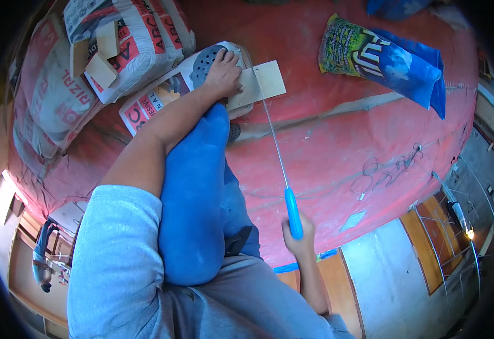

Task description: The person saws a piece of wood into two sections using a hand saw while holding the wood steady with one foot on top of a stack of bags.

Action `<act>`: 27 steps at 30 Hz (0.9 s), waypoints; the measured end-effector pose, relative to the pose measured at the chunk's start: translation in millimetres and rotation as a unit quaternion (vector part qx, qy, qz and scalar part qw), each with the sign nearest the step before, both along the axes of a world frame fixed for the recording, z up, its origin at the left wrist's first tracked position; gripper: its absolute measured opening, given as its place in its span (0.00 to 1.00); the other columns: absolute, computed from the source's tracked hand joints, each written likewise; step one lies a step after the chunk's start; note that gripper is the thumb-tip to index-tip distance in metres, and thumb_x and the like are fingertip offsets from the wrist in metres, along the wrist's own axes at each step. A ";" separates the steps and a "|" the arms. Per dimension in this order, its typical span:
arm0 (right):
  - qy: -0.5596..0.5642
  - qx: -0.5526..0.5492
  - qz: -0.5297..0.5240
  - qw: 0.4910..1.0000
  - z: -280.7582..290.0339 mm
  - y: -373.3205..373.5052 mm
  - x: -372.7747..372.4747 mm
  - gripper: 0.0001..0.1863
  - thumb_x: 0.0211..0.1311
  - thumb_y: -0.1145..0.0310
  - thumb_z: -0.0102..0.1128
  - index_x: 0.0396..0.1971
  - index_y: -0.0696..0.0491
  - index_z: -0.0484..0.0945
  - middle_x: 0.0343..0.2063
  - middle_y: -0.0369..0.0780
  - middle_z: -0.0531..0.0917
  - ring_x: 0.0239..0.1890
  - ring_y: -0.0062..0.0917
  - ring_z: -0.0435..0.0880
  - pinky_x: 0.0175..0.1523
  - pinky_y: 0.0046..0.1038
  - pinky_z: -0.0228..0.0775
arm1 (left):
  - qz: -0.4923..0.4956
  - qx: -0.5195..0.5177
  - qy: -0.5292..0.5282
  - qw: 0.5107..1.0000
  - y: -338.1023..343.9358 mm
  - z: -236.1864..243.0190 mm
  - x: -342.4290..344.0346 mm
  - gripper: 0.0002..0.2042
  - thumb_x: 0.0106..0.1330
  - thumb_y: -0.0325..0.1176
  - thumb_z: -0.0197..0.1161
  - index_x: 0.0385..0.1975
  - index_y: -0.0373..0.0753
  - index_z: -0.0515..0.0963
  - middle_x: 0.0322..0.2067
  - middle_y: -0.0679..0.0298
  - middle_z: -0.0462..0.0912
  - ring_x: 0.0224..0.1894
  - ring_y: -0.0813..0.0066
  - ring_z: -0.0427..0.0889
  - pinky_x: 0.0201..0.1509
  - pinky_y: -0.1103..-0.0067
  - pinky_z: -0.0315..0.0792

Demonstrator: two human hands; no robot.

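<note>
A thin, pale board (272, 77) lies on a white printed sack (136, 114), its right end sticking out past the sack. My left hand (224, 74) presses down at the board's left side, fingers bent, beside my grey clog (203, 63) with holes. My right hand (300, 234) is closed round the blue handle of a handsaw (292, 212). The saw's narrow blade, seen nearly edge-on, runs up to the board and crosses it with its tip near the far edge. My bent knee in blue trousers (193, 198) lies between my arms.
Full sacks (162, 37) are stacked at the left, with small wood offcuts (101, 69) on top. A blue and green plastic bag (380, 59) lies at the far right on the red sheet (309, 152). Tangled wire (388, 172) lies to the right. Another person (41, 260) is at the far left.
</note>
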State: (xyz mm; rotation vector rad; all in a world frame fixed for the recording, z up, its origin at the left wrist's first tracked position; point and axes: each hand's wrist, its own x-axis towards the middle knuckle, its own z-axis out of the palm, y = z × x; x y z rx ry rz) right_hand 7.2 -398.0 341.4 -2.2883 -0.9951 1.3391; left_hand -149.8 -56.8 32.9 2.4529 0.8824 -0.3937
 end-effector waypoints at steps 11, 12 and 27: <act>-0.040 0.158 -0.006 0.987 -183.5 78.2 -10.4 0.08 0.57 0.75 0.66 0.34 0.58 0.77 0.22 0.54 0.78 0.24 0.52 0.80 0.30 0.44 0.71 | 0.003 0.032 -0.029 0.999 -3.0 -12.9 6.9 0.26 0.49 0.55 0.76 0.40 0.38 0.88 0.53 0.52 0.78 0.68 0.53 0.67 0.79 0.54 0.48; -0.034 0.135 -0.003 0.990 -177.9 71.6 -9.1 0.08 0.57 0.75 0.66 0.34 0.58 0.77 0.22 0.53 0.78 0.24 0.51 0.80 0.30 0.43 0.71 | 0.001 0.042 -0.025 0.999 -5.1 -13.7 1.4 0.27 0.49 0.55 0.75 0.40 0.38 0.88 0.52 0.52 0.78 0.68 0.53 0.67 0.79 0.53 0.49; -0.003 0.010 0.045 0.999 -32.0 35.5 21.5 0.04 0.58 0.77 0.64 0.31 0.57 0.78 0.20 0.44 0.75 0.23 0.40 0.80 0.31 0.37 0.70 | 0.005 0.021 -0.003 1.000 -4.1 -5.8 -16.6 0.25 0.52 0.53 0.74 0.41 0.39 0.87 0.53 0.53 0.76 0.67 0.54 0.66 0.79 0.54 0.48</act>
